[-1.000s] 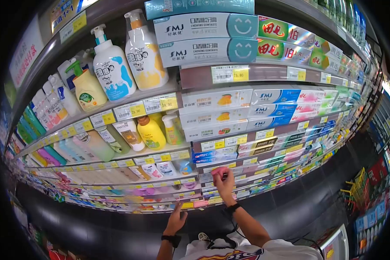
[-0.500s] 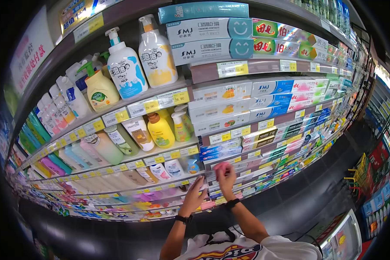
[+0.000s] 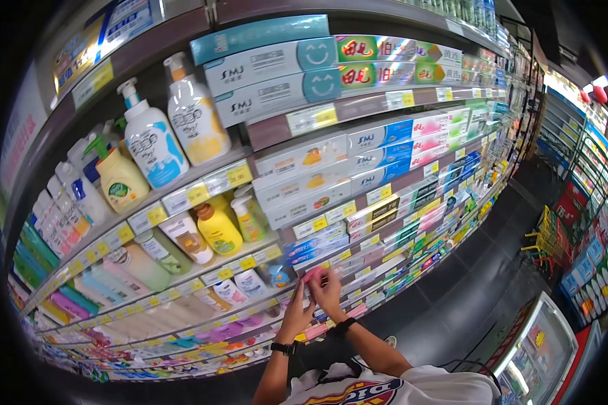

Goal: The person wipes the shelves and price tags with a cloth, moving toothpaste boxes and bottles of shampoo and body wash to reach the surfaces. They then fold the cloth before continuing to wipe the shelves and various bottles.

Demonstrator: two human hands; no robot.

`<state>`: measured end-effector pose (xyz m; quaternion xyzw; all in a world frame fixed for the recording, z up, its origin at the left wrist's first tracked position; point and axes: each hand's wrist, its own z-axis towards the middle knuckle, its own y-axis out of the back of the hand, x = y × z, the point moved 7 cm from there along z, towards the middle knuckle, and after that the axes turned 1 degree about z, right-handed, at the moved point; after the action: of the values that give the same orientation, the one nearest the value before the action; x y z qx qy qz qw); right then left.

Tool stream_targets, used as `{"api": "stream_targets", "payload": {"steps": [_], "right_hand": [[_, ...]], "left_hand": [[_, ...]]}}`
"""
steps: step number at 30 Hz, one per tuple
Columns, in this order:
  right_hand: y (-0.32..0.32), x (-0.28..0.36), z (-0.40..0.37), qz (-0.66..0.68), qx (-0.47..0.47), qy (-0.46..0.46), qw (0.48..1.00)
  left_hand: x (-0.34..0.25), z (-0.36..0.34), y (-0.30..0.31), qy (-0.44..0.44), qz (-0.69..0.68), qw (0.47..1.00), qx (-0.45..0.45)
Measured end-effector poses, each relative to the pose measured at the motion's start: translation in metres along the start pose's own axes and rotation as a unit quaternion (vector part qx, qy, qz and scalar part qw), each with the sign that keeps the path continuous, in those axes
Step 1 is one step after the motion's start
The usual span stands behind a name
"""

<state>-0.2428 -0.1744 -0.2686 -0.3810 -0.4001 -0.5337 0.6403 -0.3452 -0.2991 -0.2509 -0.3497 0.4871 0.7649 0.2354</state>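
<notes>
In the head view, my right hand (image 3: 326, 291) has its fingers closed on a small pink item (image 3: 313, 274); its exact kind is too blurred to tell. My left hand (image 3: 296, 312) is close beside it, fingers stretched upward along the shelf front. Whether its fingertips touch the pink item I cannot make out. Just behind both hands are a blue-capped round pack (image 3: 278, 275) and blue-and-white toothpaste boxes (image 3: 316, 246) on the lower shelf. White lotion bottles (image 3: 251, 283) stand to the left of my hands.
Shelves hold pump bottles (image 3: 148, 138), a yellow bottle (image 3: 217, 229) and stacked teal toothpaste boxes (image 3: 263, 57). Dark tiled floor (image 3: 446, 304) runs along the shelf. A glass-topped freezer (image 3: 537, 351) and a yellow cart (image 3: 544, 233) stand at the right.
The view has turned, so the shelves appear shifted left and lower. My right hand has come in next to my left hand, with the pink item still in it.
</notes>
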Motion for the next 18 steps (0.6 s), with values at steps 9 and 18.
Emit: {"api": "stream_targets", "payload": {"steps": [9,18], "right_hand": [[0.046,0.03,0.039,0.086,-0.027,-0.064,0.994],[0.031,-0.024,0.043,0.114,0.058,-0.028,0.991]], "left_hand": [[0.005,0.003,-0.002,0.028,-0.003,1.0,0.0],[0.005,0.014,-0.029,0.037,0.038,0.998,-0.021]]}}
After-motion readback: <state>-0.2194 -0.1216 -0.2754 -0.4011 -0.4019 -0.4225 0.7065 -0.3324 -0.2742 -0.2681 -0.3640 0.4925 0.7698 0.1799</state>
